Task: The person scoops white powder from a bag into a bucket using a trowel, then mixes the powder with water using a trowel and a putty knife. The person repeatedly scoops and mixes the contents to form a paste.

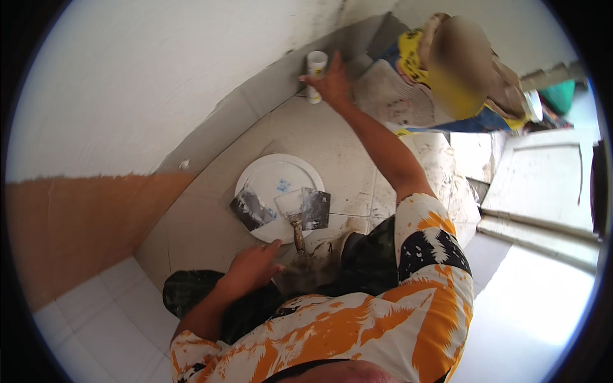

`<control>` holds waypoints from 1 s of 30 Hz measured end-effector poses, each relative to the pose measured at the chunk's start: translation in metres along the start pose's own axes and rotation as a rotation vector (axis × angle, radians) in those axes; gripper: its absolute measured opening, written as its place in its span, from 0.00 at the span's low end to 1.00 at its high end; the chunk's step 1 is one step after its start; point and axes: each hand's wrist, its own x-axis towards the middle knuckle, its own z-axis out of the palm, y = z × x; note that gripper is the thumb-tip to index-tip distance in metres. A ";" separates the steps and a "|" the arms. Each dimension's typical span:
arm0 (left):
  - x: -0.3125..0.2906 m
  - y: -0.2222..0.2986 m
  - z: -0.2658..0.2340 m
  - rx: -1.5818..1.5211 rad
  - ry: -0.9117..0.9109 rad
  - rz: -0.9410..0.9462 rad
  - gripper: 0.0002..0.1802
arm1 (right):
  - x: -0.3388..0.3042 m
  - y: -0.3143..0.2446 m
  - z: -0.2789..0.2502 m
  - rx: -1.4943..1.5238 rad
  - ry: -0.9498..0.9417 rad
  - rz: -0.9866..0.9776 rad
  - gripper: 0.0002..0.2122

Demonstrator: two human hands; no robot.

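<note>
Right hand (333, 87) at full reach, beside a slim white cylindrical container with yellow markings (317, 62). The container appears upright on the beige tiled floor (290, 133), near the band of grey tile (246, 105) along the wall's foot; whether it touches the band cannot be told. The thumb crosses the container's near side, while the fingers extend past its right side; whether they press on it or merely surround it cannot be told. The left hand (252, 263) is empty, fingers loosely extended, near the lower rim of a round white plastic lid (263, 173). On the lid lie a dark, white-smeared flat blade (253, 210), a dark-grey rectangular blade (317, 210) and a pale-bladed scraper with a worn brownish handle (297, 235), which overhangs the rim.

For sound handling, the fingers should wrap the far side opposite the thumb, around mid-height, before the container bears any load. Because the arm is outstretched, a light, even squeeze and an upright carry seem advisable. A path clear of the printed sacks (396, 96) on the right, and of the overhanging handle, would limit knocks.
</note>
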 end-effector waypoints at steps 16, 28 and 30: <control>0.061 -0.045 0.007 -0.526 0.471 -0.070 0.31 | -0.172 0.020 -0.168 0.319 0.314 -0.106 0.36; 0.218 0.128 -0.153 -0.590 0.669 0.334 0.29 | -0.039 0.048 -0.299 0.512 0.916 0.040 0.34; 0.206 0.135 -0.145 -0.665 0.644 0.302 0.28 | -0.029 0.052 -0.299 0.718 0.822 0.008 0.19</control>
